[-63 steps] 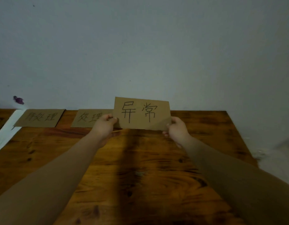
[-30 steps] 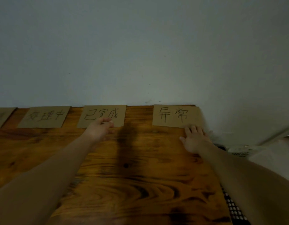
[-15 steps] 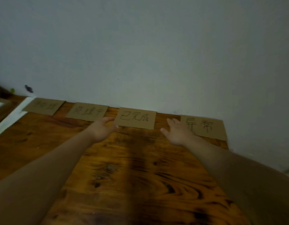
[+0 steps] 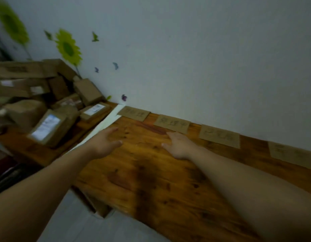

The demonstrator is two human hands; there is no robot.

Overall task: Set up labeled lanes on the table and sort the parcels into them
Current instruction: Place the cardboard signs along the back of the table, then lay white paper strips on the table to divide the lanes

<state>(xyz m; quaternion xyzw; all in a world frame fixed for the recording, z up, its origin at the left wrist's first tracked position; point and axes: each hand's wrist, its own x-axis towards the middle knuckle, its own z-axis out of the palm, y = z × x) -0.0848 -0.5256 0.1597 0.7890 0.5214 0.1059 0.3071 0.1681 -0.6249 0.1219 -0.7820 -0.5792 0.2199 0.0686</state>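
Four brown cardboard cards lie in a row along the back edge of the wooden surface (image 4: 151, 172), each with dark handwritten Chinese characters. Motion blur smears most of the writing. On the second card from the left (image 4: 172, 123) the middle character reads 理 and the last looks like 中; the first is too blurred to tell. The leftmost card (image 4: 133, 113), the third card (image 4: 219, 136) and the rightmost card (image 4: 291, 154) show only dark strokes that cannot be read. White shipping labels sit on two parcels in the pile at left, one on the nearest parcel (image 4: 46, 127) and one on a flat parcel (image 4: 95, 110); their print is illegible.
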